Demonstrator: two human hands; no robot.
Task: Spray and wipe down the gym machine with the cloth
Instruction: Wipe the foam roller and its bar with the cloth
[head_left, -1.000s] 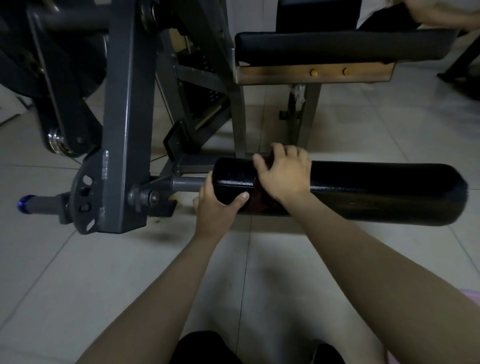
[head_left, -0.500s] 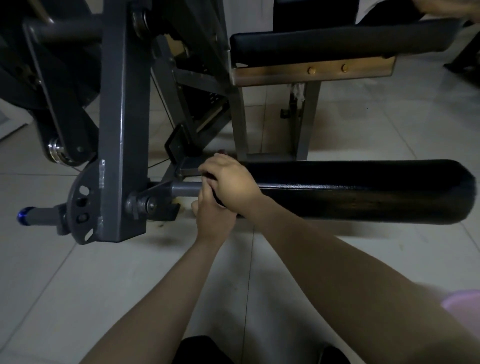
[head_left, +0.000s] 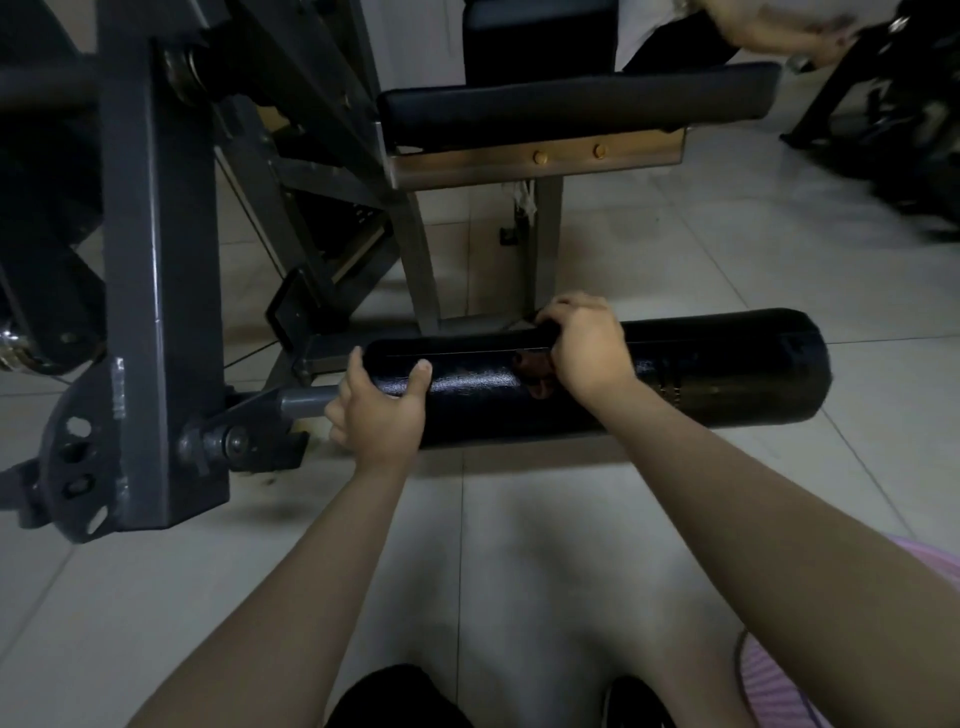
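A black padded roller (head_left: 727, 374) of the grey gym machine (head_left: 156, 291) lies level, low over the tiled floor. My left hand (head_left: 382, 410) grips the roller's left end, thumb on top, beside the bare steel axle (head_left: 306, 401). My right hand (head_left: 584, 348) is curled over the roller's middle and presses a dark reddish cloth (head_left: 532, 366) against the pad; only a small part of the cloth shows left of the fingers. No spray bottle is in view.
Behind the roller stands the machine's black seat pad (head_left: 571, 104) on a wooden board and steel legs. Another person (head_left: 769, 31) is at the top right by dark equipment (head_left: 893, 130). My dark shoes (head_left: 395, 699) are at the bottom edge.
My right hand with the cloth slid from the roller's left end, next to my left hand, rightward to its middle. My left hand keeps its grip on the left end.
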